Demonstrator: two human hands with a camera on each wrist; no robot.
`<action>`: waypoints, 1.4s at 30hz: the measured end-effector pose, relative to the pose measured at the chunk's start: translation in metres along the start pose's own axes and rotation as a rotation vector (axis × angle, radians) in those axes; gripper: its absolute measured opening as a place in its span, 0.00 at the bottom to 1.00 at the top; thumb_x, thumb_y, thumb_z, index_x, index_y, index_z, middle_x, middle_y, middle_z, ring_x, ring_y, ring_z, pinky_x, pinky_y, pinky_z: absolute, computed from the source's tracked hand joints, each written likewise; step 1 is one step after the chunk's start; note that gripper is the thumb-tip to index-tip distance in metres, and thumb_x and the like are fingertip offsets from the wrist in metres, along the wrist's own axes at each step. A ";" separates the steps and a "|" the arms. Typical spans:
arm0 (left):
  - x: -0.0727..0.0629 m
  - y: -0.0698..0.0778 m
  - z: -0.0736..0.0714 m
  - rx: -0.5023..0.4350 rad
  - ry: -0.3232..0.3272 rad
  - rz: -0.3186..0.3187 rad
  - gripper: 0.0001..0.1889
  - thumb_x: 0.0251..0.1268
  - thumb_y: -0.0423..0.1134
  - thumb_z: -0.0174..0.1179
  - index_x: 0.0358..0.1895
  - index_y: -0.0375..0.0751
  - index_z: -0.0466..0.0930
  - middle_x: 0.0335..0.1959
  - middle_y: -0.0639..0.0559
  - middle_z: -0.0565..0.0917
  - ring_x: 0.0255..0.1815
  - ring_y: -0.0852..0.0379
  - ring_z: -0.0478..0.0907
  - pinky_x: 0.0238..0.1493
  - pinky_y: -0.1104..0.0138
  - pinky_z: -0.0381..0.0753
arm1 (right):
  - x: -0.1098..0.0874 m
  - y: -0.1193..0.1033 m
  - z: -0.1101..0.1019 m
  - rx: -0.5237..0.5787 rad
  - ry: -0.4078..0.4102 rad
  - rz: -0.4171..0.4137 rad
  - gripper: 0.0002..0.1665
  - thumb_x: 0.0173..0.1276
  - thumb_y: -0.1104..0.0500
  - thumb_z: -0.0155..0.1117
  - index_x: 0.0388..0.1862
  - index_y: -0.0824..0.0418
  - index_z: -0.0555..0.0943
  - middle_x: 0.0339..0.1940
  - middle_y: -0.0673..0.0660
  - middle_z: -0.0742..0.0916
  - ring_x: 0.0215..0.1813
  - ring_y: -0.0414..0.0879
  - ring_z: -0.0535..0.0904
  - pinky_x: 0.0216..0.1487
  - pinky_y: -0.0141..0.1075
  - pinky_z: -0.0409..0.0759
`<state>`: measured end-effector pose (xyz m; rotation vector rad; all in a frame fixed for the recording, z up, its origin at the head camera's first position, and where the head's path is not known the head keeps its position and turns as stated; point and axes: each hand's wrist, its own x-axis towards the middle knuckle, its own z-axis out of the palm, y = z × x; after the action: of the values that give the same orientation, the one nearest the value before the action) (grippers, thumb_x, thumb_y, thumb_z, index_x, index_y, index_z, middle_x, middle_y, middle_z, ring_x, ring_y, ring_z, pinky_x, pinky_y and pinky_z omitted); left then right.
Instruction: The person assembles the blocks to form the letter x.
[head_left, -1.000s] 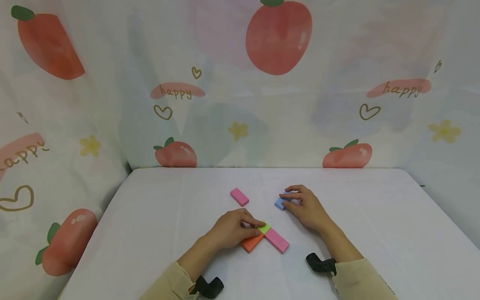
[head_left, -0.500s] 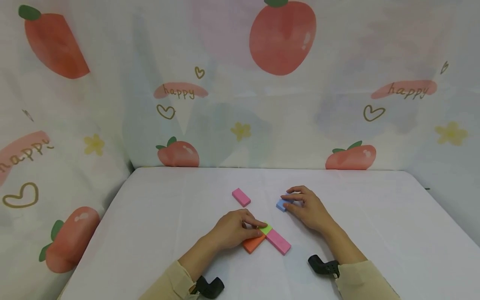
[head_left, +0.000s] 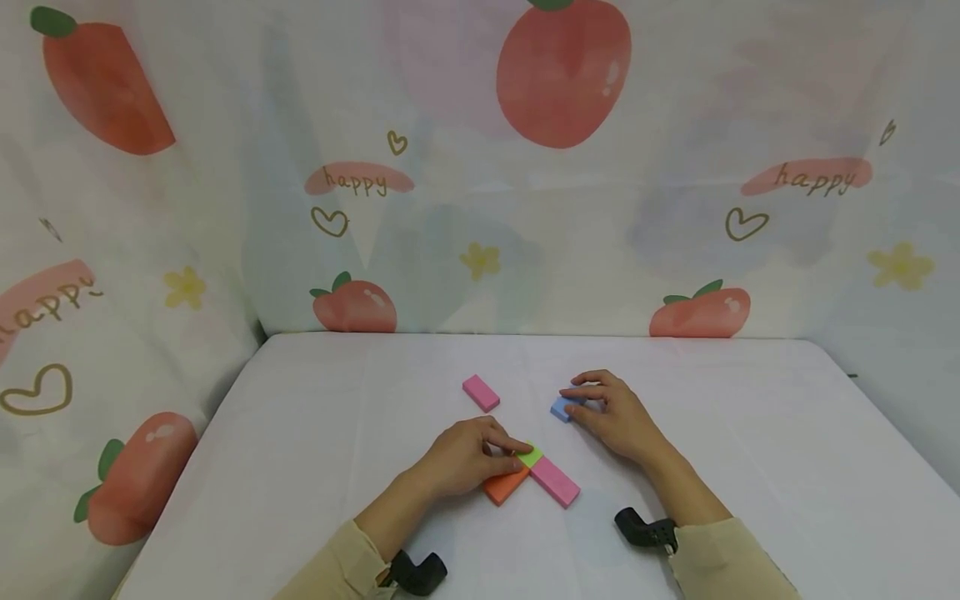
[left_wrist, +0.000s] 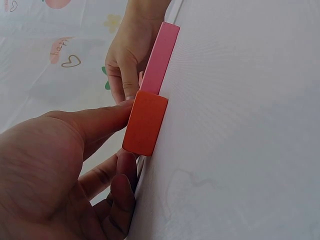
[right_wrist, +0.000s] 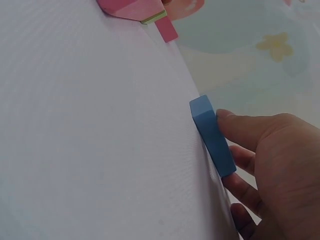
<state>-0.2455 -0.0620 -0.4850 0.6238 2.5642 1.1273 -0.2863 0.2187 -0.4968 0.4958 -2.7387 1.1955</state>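
My left hand (head_left: 461,458) grips an orange block (head_left: 504,487) lying on the white tabletop, thumb on one side and fingers on the other. Its index fingertip rests on a small lime-green block (head_left: 532,456), partly hidden by the hand. A long pink block (head_left: 557,482) meets the green one and points toward the front right. Farther back, my right hand (head_left: 611,417) pinches a blue block (head_left: 561,408) between thumb and fingers; in the right wrist view, the blue block (right_wrist: 214,140) lies low against the table surface.
A second pink block (head_left: 481,392) lies alone behind the left hand. The white table (head_left: 360,392) ends at a fruit-printed cloth backdrop (head_left: 562,192) at the back and left. Black wrist-worn devices (head_left: 420,575) sit near both sleeves.
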 end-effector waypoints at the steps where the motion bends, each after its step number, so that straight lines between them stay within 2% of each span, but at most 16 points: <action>1: 0.000 0.000 0.000 0.000 -0.001 0.001 0.12 0.66 0.50 0.71 0.50 0.72 0.90 0.37 0.68 0.80 0.31 0.63 0.75 0.34 0.69 0.72 | 0.000 0.000 0.000 0.001 0.002 0.000 0.15 0.69 0.60 0.73 0.54 0.60 0.89 0.61 0.61 0.83 0.67 0.62 0.76 0.68 0.60 0.70; 15: 0.001 -0.001 0.000 0.013 0.011 0.009 0.11 0.65 0.50 0.71 0.49 0.71 0.91 0.37 0.68 0.81 0.31 0.63 0.76 0.34 0.69 0.73 | 0.000 0.000 0.000 -0.017 -0.022 0.019 0.15 0.69 0.60 0.72 0.54 0.56 0.90 0.62 0.59 0.82 0.69 0.62 0.75 0.70 0.63 0.69; 24: 0.001 -0.002 0.000 0.005 0.011 0.026 0.12 0.65 0.49 0.71 0.50 0.71 0.91 0.37 0.68 0.81 0.31 0.64 0.76 0.35 0.70 0.73 | 0.000 0.001 0.000 -0.024 -0.013 0.013 0.14 0.68 0.58 0.74 0.52 0.53 0.91 0.59 0.55 0.83 0.67 0.58 0.77 0.67 0.58 0.72; 42: 0.000 -0.001 0.000 0.015 0.009 0.025 0.11 0.65 0.49 0.71 0.50 0.70 0.91 0.37 0.68 0.81 0.32 0.64 0.75 0.35 0.69 0.73 | -0.001 -0.001 -0.002 -0.031 -0.036 0.021 0.14 0.68 0.57 0.74 0.52 0.52 0.91 0.59 0.54 0.83 0.67 0.58 0.77 0.68 0.59 0.72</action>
<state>-0.2457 -0.0625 -0.4852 0.6571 2.5820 1.1219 -0.2850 0.2197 -0.4955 0.4909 -2.7948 1.1579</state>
